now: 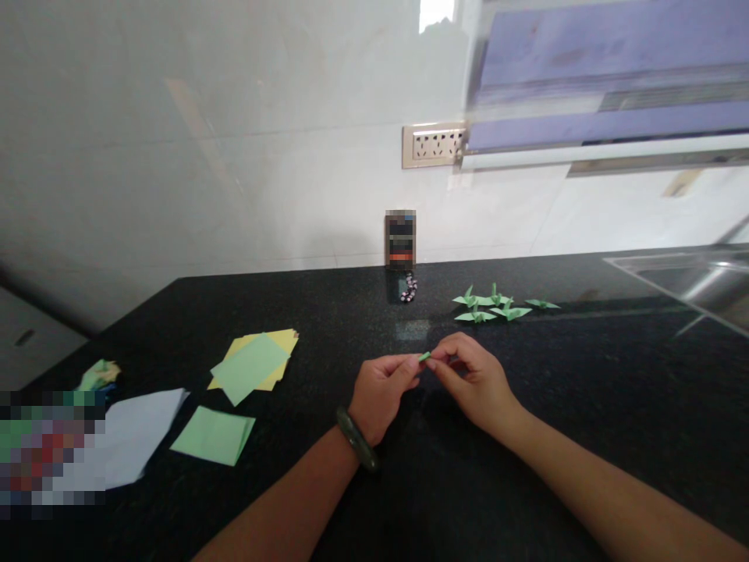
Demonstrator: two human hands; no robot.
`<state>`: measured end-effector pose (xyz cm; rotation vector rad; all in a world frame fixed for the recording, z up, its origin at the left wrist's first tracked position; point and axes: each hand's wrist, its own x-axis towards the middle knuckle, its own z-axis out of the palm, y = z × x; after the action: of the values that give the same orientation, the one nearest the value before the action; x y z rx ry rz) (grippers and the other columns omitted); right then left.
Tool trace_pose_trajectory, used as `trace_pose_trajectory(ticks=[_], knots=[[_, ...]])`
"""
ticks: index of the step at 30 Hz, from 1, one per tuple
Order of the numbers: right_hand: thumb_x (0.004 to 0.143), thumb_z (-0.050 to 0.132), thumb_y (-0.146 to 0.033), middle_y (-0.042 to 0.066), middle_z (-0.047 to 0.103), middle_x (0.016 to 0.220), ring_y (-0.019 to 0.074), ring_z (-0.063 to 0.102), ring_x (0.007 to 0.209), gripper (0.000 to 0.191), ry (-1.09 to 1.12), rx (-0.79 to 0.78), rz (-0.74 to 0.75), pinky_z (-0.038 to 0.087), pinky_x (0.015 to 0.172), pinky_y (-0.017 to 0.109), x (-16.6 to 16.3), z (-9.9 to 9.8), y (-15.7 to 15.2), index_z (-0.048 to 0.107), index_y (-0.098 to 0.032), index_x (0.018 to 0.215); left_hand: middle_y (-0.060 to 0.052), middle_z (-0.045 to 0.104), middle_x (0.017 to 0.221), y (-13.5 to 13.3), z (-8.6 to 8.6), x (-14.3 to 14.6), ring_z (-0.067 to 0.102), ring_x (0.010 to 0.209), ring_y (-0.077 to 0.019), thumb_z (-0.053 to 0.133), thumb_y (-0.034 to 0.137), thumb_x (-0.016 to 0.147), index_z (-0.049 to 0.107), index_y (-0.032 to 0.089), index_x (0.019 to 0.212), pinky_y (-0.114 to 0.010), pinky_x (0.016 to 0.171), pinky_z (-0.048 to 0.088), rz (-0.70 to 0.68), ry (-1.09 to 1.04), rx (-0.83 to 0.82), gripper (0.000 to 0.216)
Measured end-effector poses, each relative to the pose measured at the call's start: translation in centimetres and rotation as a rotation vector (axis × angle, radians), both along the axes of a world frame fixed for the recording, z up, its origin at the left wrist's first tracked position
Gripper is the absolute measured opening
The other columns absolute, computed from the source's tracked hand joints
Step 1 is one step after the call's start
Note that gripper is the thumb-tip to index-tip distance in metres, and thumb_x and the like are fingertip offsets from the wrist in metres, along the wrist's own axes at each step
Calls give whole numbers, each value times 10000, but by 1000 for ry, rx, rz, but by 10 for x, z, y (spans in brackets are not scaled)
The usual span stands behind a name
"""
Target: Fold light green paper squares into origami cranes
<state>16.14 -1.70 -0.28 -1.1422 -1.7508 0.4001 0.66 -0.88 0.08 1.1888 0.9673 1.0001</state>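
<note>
A person's two bare hands meet above a dark, speckled table point(445, 499), in front of and slightly right of a phone point(401, 238) leaning upright against the wall. Between them is a small folded piece of green paper point(424, 356). The left hand point(380, 390), a dark bangle point(356, 439) on its wrist, pinches one end, thumb pressed against finger. The right hand point(471, 378) brings its thumb and forefinger almost together at the other end; whether they grip or merely touch it, I cannot tell. The paper should be very light, fairly stiff where layers stack, yet easy to crease or tear, so fingertips along the folded edges seem the best hold. Right of the phone sit five green paper birds point(496, 300); left of it and nearer the viewer lie yellow and green sheets point(254, 365) and a smaller green pile point(214, 435). The fingers cover most of the folded piece, so its shape is unclear. Coarse blocks mask the phone's screen and something at far left, and a purple panel point(608, 55) above right is blurred and cut off.
</note>
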Motion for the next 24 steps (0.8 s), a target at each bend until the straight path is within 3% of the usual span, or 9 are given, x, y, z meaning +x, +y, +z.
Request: trace_pose_trajectory(ticks=[8, 17, 24], knots=[[795, 526, -141, 13, 507, 723, 124, 492, 651, 80, -40, -30, 12, 409, 558, 236, 0, 3, -1, 528, -179, 724, -113, 681, 943, 0, 1, 0, 608, 910, -218, 593, 366, 744, 683, 110, 939, -330, 783, 489, 25, 35, 1, 334], [814, 469, -108, 38, 513, 759, 148, 497, 718, 94, -195, 149, 85, 428, 635, 273, 2, 7, -2, 519, -175, 770, -35, 653, 789, 2, -4, -1, 572, 747, -111, 662, 296, 694, 679, 133, 916, -212, 682, 436, -82, -175, -67, 276], [823, 467, -114, 87, 570, 903, 186, 503, 851, 105, -377, 263, 206, 441, 748, 329, 4, 10, -2, 536, -168, 880, -36, 647, 807, 3, 0, -1, 574, 716, -93, 661, 245, 687, 682, 132, 813, -208, 687, 441, -11, -342, -249, 170]])
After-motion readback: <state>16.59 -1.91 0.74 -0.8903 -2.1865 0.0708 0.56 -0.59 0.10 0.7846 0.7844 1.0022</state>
